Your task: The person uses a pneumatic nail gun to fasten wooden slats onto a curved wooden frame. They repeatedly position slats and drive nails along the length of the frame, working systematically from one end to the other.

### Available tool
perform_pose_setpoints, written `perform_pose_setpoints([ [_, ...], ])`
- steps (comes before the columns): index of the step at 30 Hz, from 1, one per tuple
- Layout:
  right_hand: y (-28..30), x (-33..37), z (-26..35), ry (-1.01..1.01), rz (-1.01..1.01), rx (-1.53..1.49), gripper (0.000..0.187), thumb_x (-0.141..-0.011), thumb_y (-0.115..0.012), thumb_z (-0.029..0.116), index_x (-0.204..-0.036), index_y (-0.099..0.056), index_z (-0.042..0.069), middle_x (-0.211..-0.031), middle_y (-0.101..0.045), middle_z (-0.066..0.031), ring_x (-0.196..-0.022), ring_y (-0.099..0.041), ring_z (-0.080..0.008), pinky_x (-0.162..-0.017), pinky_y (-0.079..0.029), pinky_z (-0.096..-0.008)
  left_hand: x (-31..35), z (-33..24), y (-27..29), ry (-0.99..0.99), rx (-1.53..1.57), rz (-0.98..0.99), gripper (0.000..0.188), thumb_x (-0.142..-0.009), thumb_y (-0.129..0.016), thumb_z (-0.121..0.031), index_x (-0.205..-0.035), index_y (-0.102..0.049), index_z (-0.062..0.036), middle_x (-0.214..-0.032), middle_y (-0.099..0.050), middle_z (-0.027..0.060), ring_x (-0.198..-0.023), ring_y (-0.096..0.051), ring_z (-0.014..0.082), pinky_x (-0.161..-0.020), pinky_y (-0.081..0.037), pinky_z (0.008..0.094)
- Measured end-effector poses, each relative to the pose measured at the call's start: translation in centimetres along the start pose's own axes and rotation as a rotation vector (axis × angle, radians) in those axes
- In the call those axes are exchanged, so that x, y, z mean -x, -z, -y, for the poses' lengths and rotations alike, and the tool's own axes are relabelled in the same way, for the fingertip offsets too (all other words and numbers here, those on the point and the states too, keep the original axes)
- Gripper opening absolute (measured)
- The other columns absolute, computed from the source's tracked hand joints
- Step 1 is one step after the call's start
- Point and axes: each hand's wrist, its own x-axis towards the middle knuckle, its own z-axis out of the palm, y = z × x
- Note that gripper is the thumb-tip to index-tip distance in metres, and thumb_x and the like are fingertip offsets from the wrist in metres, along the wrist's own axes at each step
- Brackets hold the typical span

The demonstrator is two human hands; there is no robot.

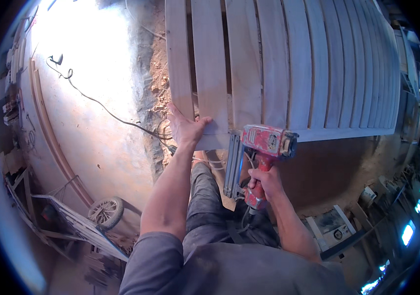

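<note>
My right hand [267,182] is wrapped round the handle of a red nail gun [264,140], worn and scuffed, with a long grey magazine on its left side. The nail gun is held up near the front edge of a slatted wooden panel [247,64]. At the panel's near left corner, my left hand [188,127] grips the end of the outermost wooden slat [178,59]. Its thumb lies on the right and its fingers reach to the slat's left edge, partly out of sight. Dark gaps show between the leftmost slats.
A black cable [97,101] trails over the pale floor on the left. Down there too are a spoked wheel [105,212] and long wooden strips [52,132]. Boards and scrap wood [335,228] lie at the lower right. A hose [245,216] hangs below the nail gun.
</note>
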Motion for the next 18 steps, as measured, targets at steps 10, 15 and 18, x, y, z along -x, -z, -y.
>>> perform_pose_setpoints([
  [10, -2.6, 0.7, -0.6, 0.038, -0.115, 0.269, 0.014, -0.087, -0.074, 0.008, -0.088, -0.064, -0.002, -0.066, -0.064, -0.0047, -0.051, -0.063, -0.0145, -0.050, -0.052, -0.0313, -0.4, -0.3, 0.1, 0.024, 0.007, 0.026, 0.143, -0.064, -0.096, -0.042, -0.165, -0.005, -0.0009, -0.144, -0.046, 0.0280, -0.132, -0.051, 0.0443, -0.111, -0.044, 0.0499],
  [15, -4.2, 1.2, -0.7, 0.013, -0.170, 0.372, 0.012, -0.085, -0.073, 0.005, -0.088, -0.064, -0.002, -0.065, -0.064, -0.0052, -0.051, -0.063, -0.0145, -0.049, -0.051, -0.0312, -0.3, -0.5, -0.2, 0.051, 0.017, 0.017, 0.140, -0.064, -0.097, -0.040, -0.165, -0.007, -0.0031, -0.141, -0.047, 0.0276, -0.132, -0.051, 0.0438, -0.110, -0.045, 0.0493],
  [18, -5.4, 1.0, -1.0, -0.005, -0.213, 0.393, 0.009, -0.085, -0.071, 0.003, -0.087, -0.064, -0.003, -0.067, -0.064, -0.0057, -0.050, -0.063, -0.0144, -0.048, -0.050, -0.0307, -0.5, -0.1, 0.0, 0.050, 0.031, 0.014, 0.139, -0.064, -0.097, -0.038, -0.165, -0.008, -0.0043, -0.141, -0.047, 0.0276, -0.132, -0.051, 0.0438, -0.110, -0.045, 0.0490],
])
